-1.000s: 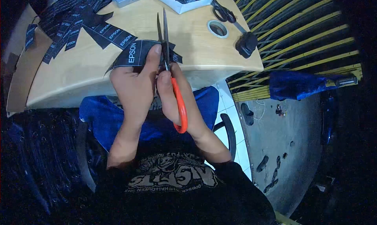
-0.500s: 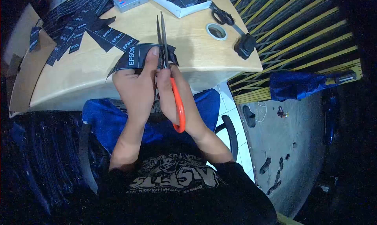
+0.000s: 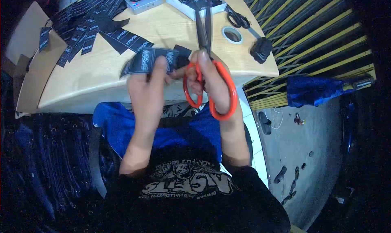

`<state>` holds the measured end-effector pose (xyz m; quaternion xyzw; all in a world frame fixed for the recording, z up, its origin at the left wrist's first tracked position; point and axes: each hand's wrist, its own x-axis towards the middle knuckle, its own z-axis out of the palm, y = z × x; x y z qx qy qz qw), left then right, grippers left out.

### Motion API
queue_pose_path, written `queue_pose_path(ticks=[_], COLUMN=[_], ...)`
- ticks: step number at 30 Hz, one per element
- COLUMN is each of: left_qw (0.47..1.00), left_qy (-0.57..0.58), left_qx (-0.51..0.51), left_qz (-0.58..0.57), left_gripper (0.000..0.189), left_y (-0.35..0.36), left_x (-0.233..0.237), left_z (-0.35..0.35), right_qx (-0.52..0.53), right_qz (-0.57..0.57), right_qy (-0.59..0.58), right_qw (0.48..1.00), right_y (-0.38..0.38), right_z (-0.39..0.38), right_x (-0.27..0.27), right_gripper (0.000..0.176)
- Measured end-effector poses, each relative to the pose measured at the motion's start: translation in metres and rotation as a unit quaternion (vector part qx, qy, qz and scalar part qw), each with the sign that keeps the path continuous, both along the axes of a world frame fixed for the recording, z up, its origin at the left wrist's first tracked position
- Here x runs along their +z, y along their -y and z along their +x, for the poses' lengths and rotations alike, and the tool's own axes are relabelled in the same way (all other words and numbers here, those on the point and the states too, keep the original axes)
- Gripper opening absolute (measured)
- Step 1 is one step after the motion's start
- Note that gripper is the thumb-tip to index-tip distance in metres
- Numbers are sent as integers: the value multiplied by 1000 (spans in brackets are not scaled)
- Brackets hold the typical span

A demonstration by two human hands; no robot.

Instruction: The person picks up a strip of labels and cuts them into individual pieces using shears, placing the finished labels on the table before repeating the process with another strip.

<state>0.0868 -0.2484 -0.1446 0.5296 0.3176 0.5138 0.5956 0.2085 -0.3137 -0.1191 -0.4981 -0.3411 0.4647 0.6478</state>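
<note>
My left hand (image 3: pixel 144 95) pinches a black fabric label strip (image 3: pixel 138 65) with "EPSON" lettering between thumb and fingers, over the table's front edge. The strip is blurred by motion. Just to its right, my right hand (image 3: pixel 215 85) is closed on scissors (image 3: pixel 233 98) with orange-red handles, its fingers beside the loops. The blades point away from me, slightly parted and clear of the strip. My right fingertips come close to the strip's right end; contact cannot be made out. A dark piece (image 3: pixel 182 52) lies behind, near the table edge.
On the table (image 3: pixel 163 29), more label strips (image 3: pixel 87 31) spread at the left by a cardboard box (image 3: pixel 30 76). At the back are a white box of labels (image 3: pixel 185 8) and a grey box (image 3: pixel 144 6). A tape roll (image 3: pixel 233 35) and black-handled scissors (image 3: pixel 237 19) lie right.
My right hand and the scissors have moved right, away from the strip, and the handle loops have turned into view. The strip stays in my left hand. The whole view has shifted slightly.
</note>
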Motion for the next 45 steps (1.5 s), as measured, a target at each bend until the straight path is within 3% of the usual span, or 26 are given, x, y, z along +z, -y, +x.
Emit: queue_pose_path(ticks=[1, 4, 5, 9, 13, 19, 24, 26, 27, 28, 30, 33, 34, 36, 40, 42, 44, 45], left_qw=[1000, 999, 992, 989, 979, 989, 989, 983, 986, 986, 975, 976, 975, 976, 980, 982, 987, 987], left_qy=[13, 38, 106, 83, 163, 119, 127, 160, 153, 152, 201, 196, 203, 193, 189, 180, 155, 155], left_qx=[-15, -32, -39, -81, -67, -45, -25, 4, 12, 15, 14, 12, 4, 9, 0, 2, 9, 11], left_qz=[-18, -8, -56, -88, -101, -76, -72, -85, -67, -68, -98, -94, -89, -99, -67, -55, -43, -43], left_gripper=[16, 14, 16, 16, 13, 10, 13, 13, 11, 11, 10, 9, 8, 7, 7, 7, 6, 6], left_y=[9, 27, 35, 31, 27, 25, 27, 25, 22, 22, 19, 14, 13, 18, 25, 29, 31, 32], left_x=[0, 0, 5, -4, 6, 6, 9, 12, 11, 13, 21, 19, 18, 20, 23, 24, 27, 28], left_z=[-1, 0, 5, -6, -9, -9, -4, -3, -3, -4, -4, -5, -5, -5, -3, -5, -9, -10], right_qx=[-20, -18, -13, 0, 39, 14, 4, -90, -81, -76, -87, -89, -50, -2, 6, 13, 11, 17], right_qz=[-8, -5, 7, -17, -34, -12, -33, 18, 34, 31, -27, 2, -17, -42, -29, -29, -53, -23], right_qy=[15, 99, 99, 67, 67, 131, 99, 185, 200, 150, 175, 234, 208, 262, 251, 288, 238, 262], right_qw=[1000, 995, 995, 998, 996, 991, 995, 978, 976, 985, 980, 968, 977, 964, 967, 957, 970, 965], right_y=[4, 11, 11, 15, 17, 9, 11, 15, 21, 27, 47, 66, 75, 80, 75, 71, 69, 67], right_z=[-3, -10, -12, -11, 6, 19, 12, 0, -2, -7, -23, -42, -47, -47, -50, -49, -53, -51], right_x=[4, 4, 4, 3, 9, 15, 13, 7, -3, -14, -24, -41, -31, -28, -24, -17, -10, -11], right_gripper=[22, 19, 18, 17, 19, 20, 18, 18, 15, 16, 24, 39, 43, 48, 50, 43, 51, 45])
